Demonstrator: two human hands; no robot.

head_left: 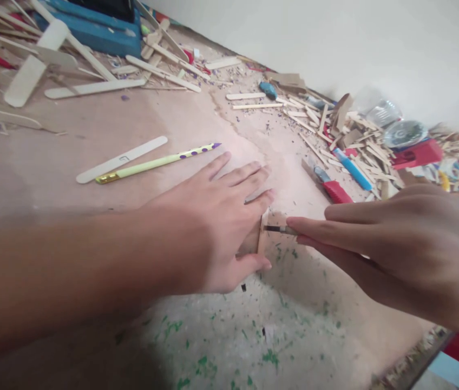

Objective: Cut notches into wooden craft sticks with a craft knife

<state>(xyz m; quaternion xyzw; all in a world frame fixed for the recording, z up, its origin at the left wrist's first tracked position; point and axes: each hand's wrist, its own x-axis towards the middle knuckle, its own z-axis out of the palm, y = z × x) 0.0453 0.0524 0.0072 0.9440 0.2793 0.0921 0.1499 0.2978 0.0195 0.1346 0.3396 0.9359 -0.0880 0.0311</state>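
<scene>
My left hand (217, 222) lies flat with its fingers spread, the thumb and little finger at either end of a thin wooden strip (261, 235). Most of what lies under the palm is hidden. From the right, my right hand (400, 244) pinches a slim craft knife (280, 229) with a dark blade; its handle is largely covered by the fingers. The blade's tip meets the strip's edge or stops just beside it. Above my left hand lie a yellow-green pencil (156, 163) with purple spots and a pale craft stick (122, 159) bearing a small drawn mark.
Craft sticks (95, 88) and shavings lie near a blue box (91, 27) at the upper left. Stick offcuts (371, 146) pile up along the wall, near a clear plastic cup (406, 132). A red-handled cutter (335, 190) and a blue pen-like tool (353, 169) lie before them.
</scene>
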